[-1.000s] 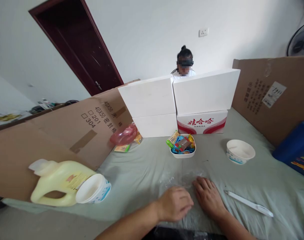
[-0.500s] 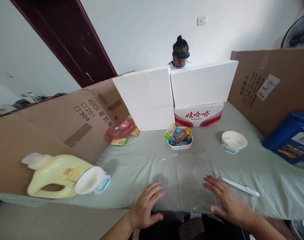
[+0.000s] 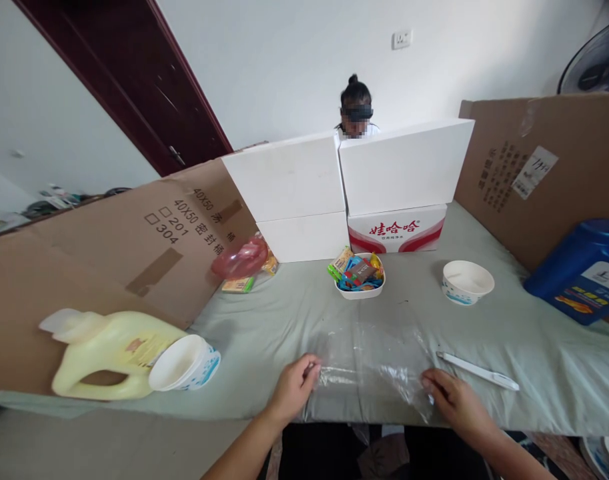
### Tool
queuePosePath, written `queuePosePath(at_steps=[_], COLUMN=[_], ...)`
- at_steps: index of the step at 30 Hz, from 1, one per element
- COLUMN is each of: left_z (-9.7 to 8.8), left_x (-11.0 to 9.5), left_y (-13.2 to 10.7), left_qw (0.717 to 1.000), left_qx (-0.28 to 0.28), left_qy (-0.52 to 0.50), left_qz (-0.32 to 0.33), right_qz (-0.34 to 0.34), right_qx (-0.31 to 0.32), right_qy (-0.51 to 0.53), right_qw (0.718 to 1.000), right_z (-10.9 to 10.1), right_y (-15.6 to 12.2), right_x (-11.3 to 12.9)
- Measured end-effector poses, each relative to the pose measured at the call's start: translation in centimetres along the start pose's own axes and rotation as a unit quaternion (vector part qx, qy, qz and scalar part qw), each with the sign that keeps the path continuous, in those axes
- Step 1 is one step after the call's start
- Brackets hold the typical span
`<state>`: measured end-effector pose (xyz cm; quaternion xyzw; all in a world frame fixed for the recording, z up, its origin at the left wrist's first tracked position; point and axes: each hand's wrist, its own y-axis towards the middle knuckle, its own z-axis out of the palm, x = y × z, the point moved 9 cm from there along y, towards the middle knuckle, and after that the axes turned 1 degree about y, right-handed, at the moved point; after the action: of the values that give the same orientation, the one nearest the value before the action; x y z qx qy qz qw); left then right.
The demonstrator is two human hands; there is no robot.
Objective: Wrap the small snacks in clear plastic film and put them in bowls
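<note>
A clear plastic bag (image 3: 371, 363) lies flat on the pale green cloth (image 3: 264, 327) at the near table edge. My left hand (image 3: 293, 390) pinches the bag's near left corner. My right hand (image 3: 451, 400) pinches its near right corner. A white pen-like tool (image 3: 477, 371) lies just right of my right hand. Farther back stand a white bowl full of coloured snack packets (image 3: 359, 275) and an empty white paper bowl (image 3: 467, 281).
At the left lie a pale yellow jug (image 3: 109, 350) and a paper bowl on its side (image 3: 184, 363). Cardboard sheets (image 3: 134, 247) wall both sides; white foam boxes (image 3: 349, 177) close the back, with a person behind them. A blue container (image 3: 579, 270) sits at the right, a pink bag (image 3: 240, 259) back left.
My hands went from pressed together on the crumpled bag to spread flat apart on it. Now both have closed into pinches on its near corners.
</note>
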<state>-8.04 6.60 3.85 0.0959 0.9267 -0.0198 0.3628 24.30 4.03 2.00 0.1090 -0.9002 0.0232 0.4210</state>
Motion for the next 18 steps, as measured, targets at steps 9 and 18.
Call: queuePosePath(at_steps=[9, 18], left_z=[2.6, 3.6], left_x=[-0.5, -0.3], left_y=[6.6, 6.0], left_qw=[0.957, 0.942], left_qx=[-0.031, -0.063], left_qy=[0.268, 0.328], left_qz=[-0.105, -0.032], right_qz=[0.121, -0.035], right_qx=[-0.136, -0.132], right_qy=[-0.114, -0.218], right_qw=[0.977, 0.966], right_z=[-0.3, -0.7], right_y=[1.7, 3.2], right_x=[-3.5, 0.7])
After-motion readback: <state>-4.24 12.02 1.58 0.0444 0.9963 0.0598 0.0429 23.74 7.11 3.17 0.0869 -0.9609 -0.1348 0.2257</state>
